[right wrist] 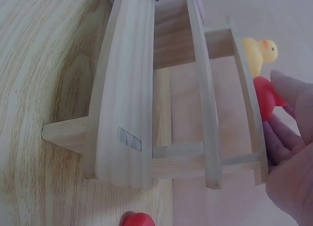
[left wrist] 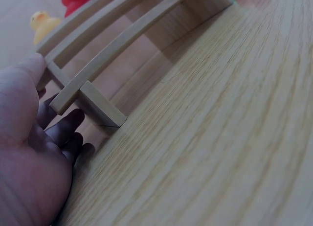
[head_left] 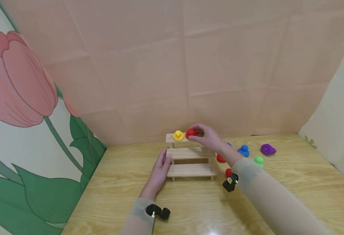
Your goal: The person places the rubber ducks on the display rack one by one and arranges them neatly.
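The left hand's grip [head_left: 161, 165] holds the pale wooden three-tier stand [head_left: 190, 169]; at its top shelf, the right hand's grip [head_left: 208, 137] pinches the rounded red toy duck [head_left: 190, 133], likely light, rubbery and best held around its body.

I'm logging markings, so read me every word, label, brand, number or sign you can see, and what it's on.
No readable text anywhere.
Yellow patch on the black right-wrist device: too small to tell if it's printed.
Wooden shelf, held red duck: no lettering visible.
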Action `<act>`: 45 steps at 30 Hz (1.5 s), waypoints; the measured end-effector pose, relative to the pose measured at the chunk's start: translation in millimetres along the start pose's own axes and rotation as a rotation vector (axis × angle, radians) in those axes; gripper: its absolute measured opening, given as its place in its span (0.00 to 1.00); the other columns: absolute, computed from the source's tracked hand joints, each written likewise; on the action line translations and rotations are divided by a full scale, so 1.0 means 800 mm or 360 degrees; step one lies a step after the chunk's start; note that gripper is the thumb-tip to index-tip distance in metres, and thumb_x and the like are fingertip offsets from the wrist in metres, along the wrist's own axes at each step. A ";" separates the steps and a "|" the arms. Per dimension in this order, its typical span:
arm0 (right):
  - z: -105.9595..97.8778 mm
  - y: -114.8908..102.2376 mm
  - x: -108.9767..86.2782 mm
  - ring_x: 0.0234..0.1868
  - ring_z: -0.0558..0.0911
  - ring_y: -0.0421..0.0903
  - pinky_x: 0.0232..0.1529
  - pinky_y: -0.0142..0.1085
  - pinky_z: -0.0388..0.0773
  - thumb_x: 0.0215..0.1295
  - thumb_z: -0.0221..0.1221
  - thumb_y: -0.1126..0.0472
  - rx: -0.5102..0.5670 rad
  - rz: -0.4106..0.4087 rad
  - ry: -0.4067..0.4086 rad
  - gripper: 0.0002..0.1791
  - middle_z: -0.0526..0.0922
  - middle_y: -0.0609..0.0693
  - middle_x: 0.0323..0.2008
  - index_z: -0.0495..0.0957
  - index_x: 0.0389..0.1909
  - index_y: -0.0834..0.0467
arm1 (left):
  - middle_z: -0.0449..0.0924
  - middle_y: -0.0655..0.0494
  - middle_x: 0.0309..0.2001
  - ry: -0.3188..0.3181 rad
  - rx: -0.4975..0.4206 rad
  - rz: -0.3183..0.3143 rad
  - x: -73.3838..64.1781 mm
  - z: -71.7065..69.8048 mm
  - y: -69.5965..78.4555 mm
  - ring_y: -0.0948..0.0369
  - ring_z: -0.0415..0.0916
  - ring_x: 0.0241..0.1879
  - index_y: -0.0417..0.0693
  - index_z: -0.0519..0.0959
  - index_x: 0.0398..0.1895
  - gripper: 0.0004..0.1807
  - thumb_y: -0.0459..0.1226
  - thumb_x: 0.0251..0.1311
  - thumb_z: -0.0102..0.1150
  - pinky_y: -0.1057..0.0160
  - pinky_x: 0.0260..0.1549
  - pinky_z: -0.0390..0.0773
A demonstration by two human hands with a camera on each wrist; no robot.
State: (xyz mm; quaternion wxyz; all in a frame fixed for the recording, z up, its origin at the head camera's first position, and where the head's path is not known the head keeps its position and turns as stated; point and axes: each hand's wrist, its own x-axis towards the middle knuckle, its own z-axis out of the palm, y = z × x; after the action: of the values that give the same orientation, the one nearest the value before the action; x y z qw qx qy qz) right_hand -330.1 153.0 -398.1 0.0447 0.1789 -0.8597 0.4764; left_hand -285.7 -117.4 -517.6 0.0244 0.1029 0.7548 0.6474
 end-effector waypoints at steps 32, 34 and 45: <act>-0.060 0.015 -0.108 0.75 0.75 0.65 0.76 0.62 0.71 0.77 0.71 0.47 0.0056 0.0060 0.0153 0.36 0.77 0.61 0.73 0.73 0.77 0.58 | 0.58 0.53 0.87 -0.0006 0.0015 -0.0010 -0.001 0.004 0.011 0.51 0.56 0.85 0.69 0.57 0.90 0.37 0.63 0.84 0.49 0.45 0.82 0.58; -0.063 0.017 -0.117 0.74 0.76 0.65 0.76 0.61 0.71 0.77 0.71 0.48 0.0047 0.0069 0.0165 0.35 0.78 0.62 0.73 0.73 0.77 0.59 | 0.58 0.52 0.87 -0.0004 0.0021 -0.0008 -0.001 0.004 0.011 0.51 0.56 0.85 0.68 0.57 0.90 0.38 0.63 0.84 0.49 0.45 0.82 0.58; -0.071 0.030 -0.159 0.67 0.82 0.65 0.66 0.54 0.83 0.76 0.72 0.52 -0.0084 0.0073 0.0207 0.31 0.83 0.59 0.65 0.77 0.74 0.59 | 0.57 0.53 0.87 -0.0002 0.0010 -0.0029 -0.005 0.006 0.012 0.53 0.55 0.85 0.71 0.56 0.90 0.38 0.64 0.83 0.49 0.47 0.83 0.57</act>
State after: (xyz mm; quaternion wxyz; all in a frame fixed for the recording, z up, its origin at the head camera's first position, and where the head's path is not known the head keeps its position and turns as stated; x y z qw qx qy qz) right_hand -225.2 246.0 -418.0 0.0942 0.1267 -0.8711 0.4650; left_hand -279.6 -112.3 -509.4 0.0305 0.0966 0.7576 0.6448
